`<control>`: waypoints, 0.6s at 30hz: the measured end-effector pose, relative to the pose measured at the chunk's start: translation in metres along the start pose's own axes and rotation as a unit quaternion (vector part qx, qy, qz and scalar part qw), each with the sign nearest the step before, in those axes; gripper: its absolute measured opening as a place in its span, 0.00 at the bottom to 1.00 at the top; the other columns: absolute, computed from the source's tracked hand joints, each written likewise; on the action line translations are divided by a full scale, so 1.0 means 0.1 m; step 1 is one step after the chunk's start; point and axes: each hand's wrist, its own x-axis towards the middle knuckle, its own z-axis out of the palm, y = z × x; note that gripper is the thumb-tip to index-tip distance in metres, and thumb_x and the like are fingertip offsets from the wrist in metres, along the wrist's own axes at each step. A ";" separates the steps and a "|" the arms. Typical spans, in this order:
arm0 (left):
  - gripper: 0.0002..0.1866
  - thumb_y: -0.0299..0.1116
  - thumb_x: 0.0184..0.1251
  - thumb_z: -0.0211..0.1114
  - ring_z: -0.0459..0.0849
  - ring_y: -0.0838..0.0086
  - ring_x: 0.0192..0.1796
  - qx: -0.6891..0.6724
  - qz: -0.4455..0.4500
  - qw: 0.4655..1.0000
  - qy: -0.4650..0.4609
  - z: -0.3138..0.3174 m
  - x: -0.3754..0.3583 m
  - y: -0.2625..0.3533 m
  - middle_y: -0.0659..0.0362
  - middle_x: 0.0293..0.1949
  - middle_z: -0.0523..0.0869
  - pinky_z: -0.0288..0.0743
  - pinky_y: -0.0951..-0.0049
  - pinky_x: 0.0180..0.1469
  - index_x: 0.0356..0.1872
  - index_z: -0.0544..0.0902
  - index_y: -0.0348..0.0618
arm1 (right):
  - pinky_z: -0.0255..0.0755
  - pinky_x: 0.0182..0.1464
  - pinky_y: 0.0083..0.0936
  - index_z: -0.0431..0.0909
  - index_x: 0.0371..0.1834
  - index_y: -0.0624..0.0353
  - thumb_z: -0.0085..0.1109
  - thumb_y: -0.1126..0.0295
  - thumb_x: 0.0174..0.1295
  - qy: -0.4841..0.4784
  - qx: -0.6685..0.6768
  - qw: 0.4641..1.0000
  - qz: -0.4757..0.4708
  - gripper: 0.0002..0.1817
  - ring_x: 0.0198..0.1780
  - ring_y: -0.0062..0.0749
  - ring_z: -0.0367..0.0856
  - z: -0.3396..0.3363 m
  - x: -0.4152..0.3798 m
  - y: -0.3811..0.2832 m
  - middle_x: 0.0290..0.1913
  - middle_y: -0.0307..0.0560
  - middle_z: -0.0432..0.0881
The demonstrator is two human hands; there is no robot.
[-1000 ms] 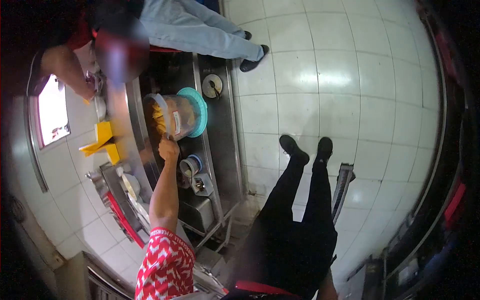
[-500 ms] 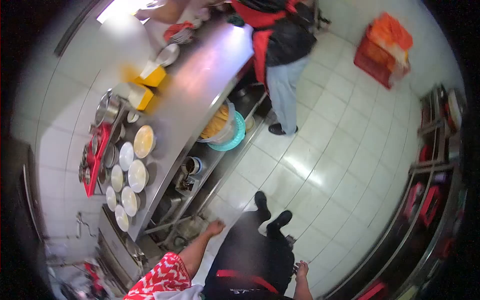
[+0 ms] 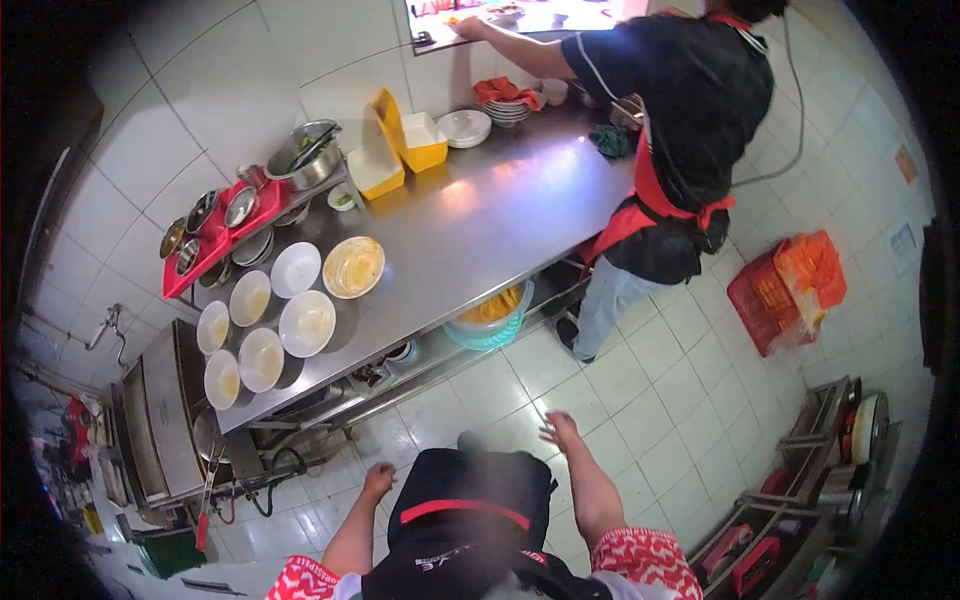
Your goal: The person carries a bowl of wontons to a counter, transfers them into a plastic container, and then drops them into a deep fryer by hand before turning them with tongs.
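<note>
My left hand (image 3: 378, 481) hangs beside the black apron (image 3: 465, 490), fingers curled in, and I see nothing in it. On the other side, my right hand (image 3: 561, 430) is held out over the tiled floor with its fingers apart and holds nothing. Both hands are clear of the steel counter (image 3: 470, 215). Nearest to them on its near left end stand several white bowls (image 3: 307, 323), some with yellowish residue inside. One larger bowl (image 3: 353, 268) has orange smears.
A co-worker (image 3: 670, 130) stands at the counter's far end, one arm reaching through the serving window (image 3: 530, 18). Yellow boxes (image 3: 425, 152) and stacked plates (image 3: 507, 107) line the wall. A red crate (image 3: 757, 300) stands on the floor, a shelf rack (image 3: 770, 500) at right.
My view has swung left toward the counter, and I am turned more squarely to it. My right hand has risen forward. The co-worker's arm still reaches to the window.
</note>
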 end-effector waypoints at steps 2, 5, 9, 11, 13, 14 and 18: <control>0.18 0.38 0.63 0.59 0.84 0.69 0.32 -0.037 0.013 0.999 0.022 0.05 -0.10 0.46 0.52 0.37 0.83 0.77 0.71 0.31 0.47 0.77 0.34 | 0.75 0.51 0.48 0.54 0.65 0.57 0.58 0.60 0.58 -0.045 -0.028 0.998 -0.028 0.34 0.55 0.55 0.72 0.58 0.11 -0.54 0.65 0.60 0.59; 0.17 0.36 0.63 0.60 0.85 0.68 0.36 -0.072 0.094 0.990 0.079 0.07 -0.30 0.64 0.51 0.44 0.83 0.77 0.72 0.42 0.49 0.77 0.37 | 0.76 0.50 0.47 0.53 0.67 0.57 0.59 0.57 0.57 -0.079 -0.007 0.997 -0.017 0.37 0.57 0.55 0.70 1.31 0.41 -1.06 0.65 0.60 0.55; 0.16 0.35 0.61 0.61 0.85 0.67 0.36 -0.055 -0.002 0.988 0.147 0.22 -0.74 0.14 0.49 0.43 0.83 0.77 0.69 0.43 0.48 0.78 0.38 | 0.77 0.49 0.45 0.54 0.66 0.58 0.60 0.55 0.55 -0.188 0.117 0.975 -0.022 0.38 0.57 0.55 0.69 1.79 0.85 -1.30 0.64 0.58 0.53; 0.15 0.34 0.58 0.62 0.85 0.64 0.37 -0.032 -0.060 0.978 0.195 0.45 -0.87 -0.71 0.49 0.43 0.83 0.77 0.67 0.43 0.45 0.80 0.39 | 0.78 0.51 0.41 0.60 0.61 0.60 0.61 0.56 0.52 -0.116 0.169 0.979 -0.001 0.35 0.53 0.53 0.73 1.86 1.48 -1.22 0.58 0.58 0.61; 0.13 0.34 0.52 0.64 0.85 0.58 0.38 0.082 -0.140 0.972 0.168 0.75 -1.30 -1.17 0.49 0.39 0.84 0.78 0.64 0.43 0.38 0.83 0.40 | 0.78 0.52 0.40 0.66 0.55 0.64 0.61 0.59 0.50 -0.164 0.182 0.970 -0.002 0.30 0.51 0.50 0.75 1.73 2.10 -1.18 0.50 0.57 0.72; 0.11 0.36 0.49 0.63 0.85 0.55 0.38 0.249 -0.123 0.956 0.095 0.92 -1.50 -1.32 0.48 0.35 0.85 0.79 0.61 0.43 0.33 0.84 0.42 | 0.77 0.54 0.38 0.66 0.56 0.64 0.60 0.60 0.53 -0.152 0.167 0.974 0.015 0.29 0.52 0.50 0.75 1.77 1.82 -1.31 0.55 0.58 0.70; 0.11 0.39 0.47 0.60 0.85 0.57 0.31 -0.043 -0.269 0.939 0.212 1.70 -2.19 -1.22 0.50 0.27 0.85 0.80 0.61 0.34 0.28 0.85 0.45 | 0.77 0.51 0.40 0.68 0.56 0.63 0.49 0.64 0.61 -0.102 0.128 0.987 -0.002 0.21 0.54 0.49 0.73 1.67 2.08 -1.48 0.56 0.54 0.71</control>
